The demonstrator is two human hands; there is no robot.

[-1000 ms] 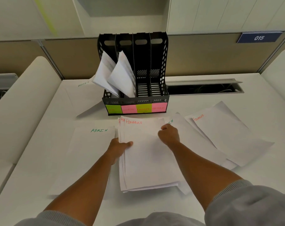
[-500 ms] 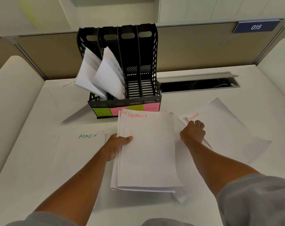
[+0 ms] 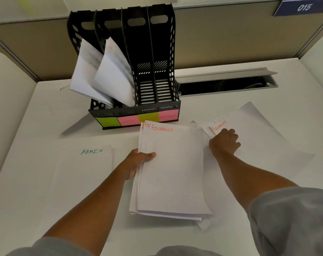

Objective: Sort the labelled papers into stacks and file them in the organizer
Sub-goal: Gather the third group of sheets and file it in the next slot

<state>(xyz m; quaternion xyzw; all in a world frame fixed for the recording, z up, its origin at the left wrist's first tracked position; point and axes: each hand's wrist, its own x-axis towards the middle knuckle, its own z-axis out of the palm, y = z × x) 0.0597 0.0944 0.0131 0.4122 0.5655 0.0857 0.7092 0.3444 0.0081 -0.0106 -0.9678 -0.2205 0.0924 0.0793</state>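
White FINANCE stack (image 3: 172,169) sits pinched in the left hand (image 3: 136,161), kept squared (thumb on top). Right hand (image 3: 224,143), fingers curled, presses a loose FINANCE sheet (image 3: 253,133), likely to add it.

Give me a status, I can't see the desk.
Left hand gripping finance stack. Right hand on a loose finance sheet. Organizer half filled, nothing blocking.

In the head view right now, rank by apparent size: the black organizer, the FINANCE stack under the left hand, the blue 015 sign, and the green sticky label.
1. black organizer
2. FINANCE stack, nearly as large, though nearer the camera, so this order is unsure
3. blue 015 sign, cropped by the frame
4. green sticky label
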